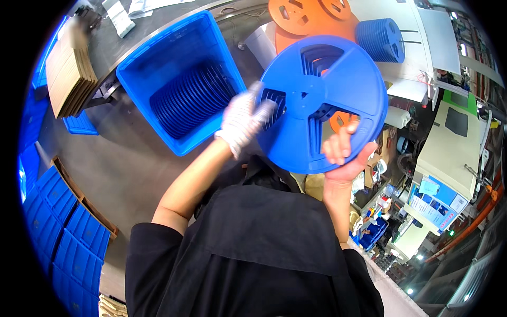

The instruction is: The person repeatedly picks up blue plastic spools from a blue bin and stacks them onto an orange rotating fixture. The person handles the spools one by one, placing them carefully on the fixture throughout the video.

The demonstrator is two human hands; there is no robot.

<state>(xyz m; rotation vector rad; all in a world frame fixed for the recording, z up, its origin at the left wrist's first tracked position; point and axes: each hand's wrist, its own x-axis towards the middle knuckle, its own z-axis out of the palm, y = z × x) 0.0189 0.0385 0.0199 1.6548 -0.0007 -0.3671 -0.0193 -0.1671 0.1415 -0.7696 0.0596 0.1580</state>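
roughly face-on to the head camera, a stack of big blue reels (314,95) is held up in front of the chest, a little right of centre. several flanges show through the cut-out windows, one behind another, so the stack's long axis seems to run away from the viewer.

the bare right hand (346,156) grasps it at the lower right — fingers reaching into a window, thumb outside the rim. the gloved left hand (244,119) is at the stack's left edge, fingers apart by another window; it is blurred, and i cannot tell whether it grips or merely steadies.

the relation that likely matters most is with the blue crate (153,63), to the left of the stack. the left hand is clearly the nearer one, overlapping the crate's right rim in view; the right is well apart, across the stack. inside, a row of blue reels (190,100) stands on edge, its long axis slanting from lower left to upper right — so the two axes appear not to match.

beyond the held stack are orange reels (293,13).
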